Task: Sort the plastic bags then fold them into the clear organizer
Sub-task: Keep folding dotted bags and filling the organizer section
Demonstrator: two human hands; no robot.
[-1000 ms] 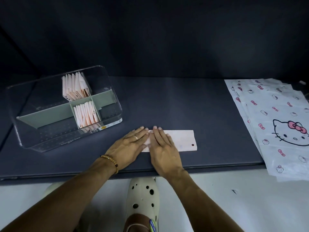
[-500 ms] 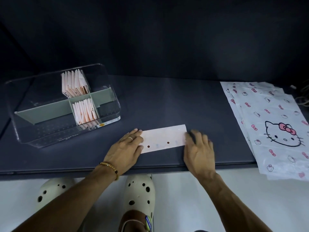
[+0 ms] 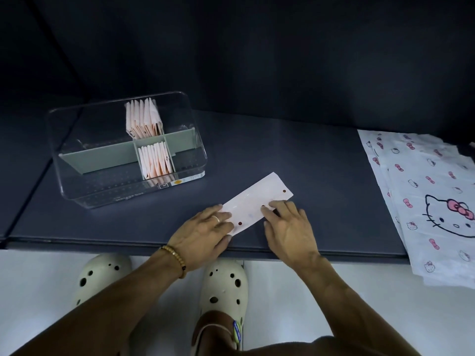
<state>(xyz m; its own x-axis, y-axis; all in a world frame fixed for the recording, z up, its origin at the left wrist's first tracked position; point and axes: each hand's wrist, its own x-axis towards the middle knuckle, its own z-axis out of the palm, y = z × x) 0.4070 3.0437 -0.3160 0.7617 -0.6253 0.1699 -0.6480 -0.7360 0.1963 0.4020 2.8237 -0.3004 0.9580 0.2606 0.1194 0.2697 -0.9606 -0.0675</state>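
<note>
Nearest, two cream clogs stand on the pale floor under the dark worktop. At its front edge the left hand, fingers straight, presses flat on the near end of a folded bag strip lying slantwise. The right hand rests its relaxed fingertips on the strip's middle; neither grip clasps it. Right, flat Hello Kitty bags overhang the edge. Farther left, the clear organizer holds folded bags upright in two compartments
</note>
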